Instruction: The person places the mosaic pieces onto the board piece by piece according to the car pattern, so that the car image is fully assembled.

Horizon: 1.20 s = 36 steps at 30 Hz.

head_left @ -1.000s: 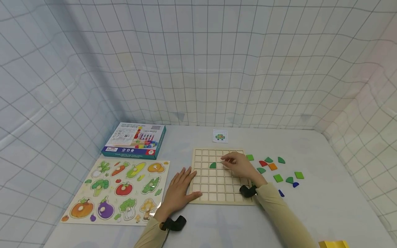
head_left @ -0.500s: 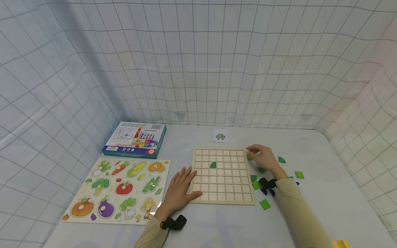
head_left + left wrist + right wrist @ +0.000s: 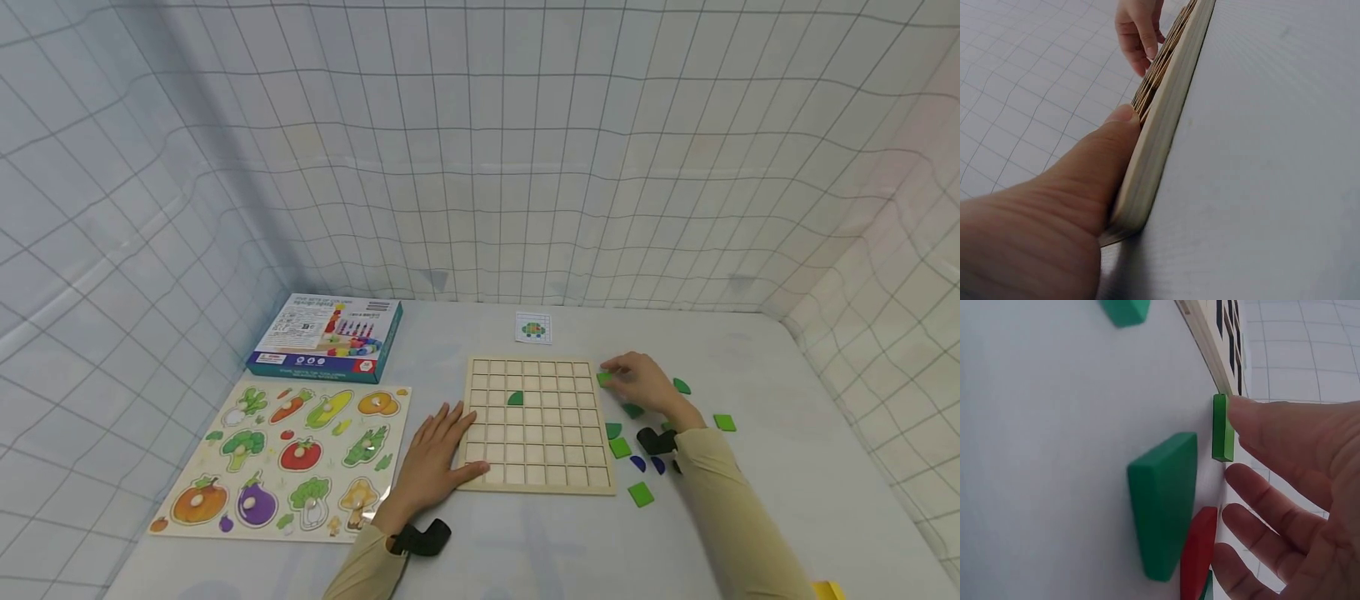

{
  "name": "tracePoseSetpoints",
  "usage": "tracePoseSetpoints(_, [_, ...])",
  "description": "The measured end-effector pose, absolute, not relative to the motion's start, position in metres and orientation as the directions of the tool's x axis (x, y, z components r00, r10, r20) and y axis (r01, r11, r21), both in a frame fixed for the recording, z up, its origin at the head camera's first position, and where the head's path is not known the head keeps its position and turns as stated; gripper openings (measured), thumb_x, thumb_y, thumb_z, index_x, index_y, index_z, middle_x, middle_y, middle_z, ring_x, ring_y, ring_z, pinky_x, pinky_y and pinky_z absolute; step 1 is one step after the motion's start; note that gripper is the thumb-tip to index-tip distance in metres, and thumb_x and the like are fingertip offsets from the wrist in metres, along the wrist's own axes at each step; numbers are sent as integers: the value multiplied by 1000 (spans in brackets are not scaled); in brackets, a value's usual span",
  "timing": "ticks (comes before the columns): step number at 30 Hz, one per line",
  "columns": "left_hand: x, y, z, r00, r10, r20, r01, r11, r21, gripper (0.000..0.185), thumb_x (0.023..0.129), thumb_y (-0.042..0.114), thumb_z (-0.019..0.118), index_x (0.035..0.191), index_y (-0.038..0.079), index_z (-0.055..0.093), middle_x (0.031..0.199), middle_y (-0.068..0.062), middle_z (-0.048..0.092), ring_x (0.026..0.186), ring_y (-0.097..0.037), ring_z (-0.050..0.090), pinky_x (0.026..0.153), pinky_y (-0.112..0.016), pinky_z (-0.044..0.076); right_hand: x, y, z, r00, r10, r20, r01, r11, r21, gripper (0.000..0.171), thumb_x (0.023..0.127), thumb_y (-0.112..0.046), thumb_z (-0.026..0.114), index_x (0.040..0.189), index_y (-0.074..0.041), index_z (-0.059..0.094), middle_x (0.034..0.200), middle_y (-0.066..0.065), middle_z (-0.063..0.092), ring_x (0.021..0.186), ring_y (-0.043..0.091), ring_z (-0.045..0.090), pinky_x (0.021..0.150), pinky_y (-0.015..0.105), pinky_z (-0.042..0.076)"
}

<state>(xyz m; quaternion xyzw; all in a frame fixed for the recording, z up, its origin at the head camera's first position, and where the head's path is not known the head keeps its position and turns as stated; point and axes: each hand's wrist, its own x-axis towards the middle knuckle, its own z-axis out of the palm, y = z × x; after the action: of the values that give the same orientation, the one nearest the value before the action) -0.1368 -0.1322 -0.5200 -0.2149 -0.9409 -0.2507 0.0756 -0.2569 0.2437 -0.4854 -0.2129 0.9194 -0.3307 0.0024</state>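
We see our right hand just past the right edge of the wooden grid board, near its far corner, with the thumb and fingers closing on a small green square tile. The right wrist view shows the thumb pressed against that tile, which stands on its edge close beside the board's rim; whether a finger meets it from the other side we cannot tell. Just beside it lie a green four-sided tile and a red curved tile, both flat on the white table.

Our left hand lies flat and spread at the board's near left corner — fingers straight on the grid cells, the thumb along the near edge, as the left wrist view shows.

One green quarter-round tile sits in a cell of the board, in the third row from the far side. More green tiles and two blue ones lie scattered right of the board — all loose on the table.

Beyond the board lies a small pattern card. To the left are a vegetable peg puzzle and a teal toy box.
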Motion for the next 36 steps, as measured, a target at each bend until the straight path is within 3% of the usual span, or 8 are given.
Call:
tracePoseSetpoints(19, [-136,-131,-517,-905,361,225,425,789,443,78,84,55,63,145,12,41,151,-12,31,141,-30,17,113,-47,11,-257,247,-482,-917,-385,106,-374,736,-564,20,81,-7,74,99,0,68,99,13,60,93,34,54,80,50,46])
tracePoseSetpoints(27, [-136,-132,-518,-901,367,230,433,782,448,78,84,54,63,146,12,40,151,-12,30,141,-30,16,113,-47,11,-250,242,-482,-956,-286,60,-267,771,-578,20,81,-10,74,97,-4,63,89,8,60,75,22,52,59,33,45])
tracePoseSetpoints(36, [-135,-131,-516,-903,365,226,429,783,451,78,84,54,63,145,11,40,151,-12,30,141,-30,16,113,-47,11,-241,239,-486,-950,-274,151,-309,752,-582,12,83,-7,72,89,-8,60,75,2,56,63,16,48,52,30,41])
